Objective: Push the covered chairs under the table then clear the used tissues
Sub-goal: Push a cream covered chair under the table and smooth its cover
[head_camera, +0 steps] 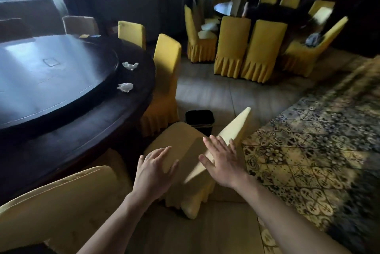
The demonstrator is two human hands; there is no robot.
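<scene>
A yellow-covered chair (181, 140) stands just off the rim of the big dark round table (86, 130), its backrest top edge running toward the bin. My left hand (155, 166) lies on the near corner of its seat with spread fingers. My right hand (221, 158) rests flat on the backrest's top edge, fingers straight. Two crumpled white tissues lie on the table's right side, the near tissue (125, 87) and the far tissue (130, 66). Another covered chair (166, 81) is tucked against the table beyond, and a third covered chair (61, 198) is at my lower left.
A small black bin (199, 120) stands on the tiled floor just past the chair I touch. A patterned carpet (308, 151) covers the floor at right. More yellow chairs (250, 48) surround a second table at the back.
</scene>
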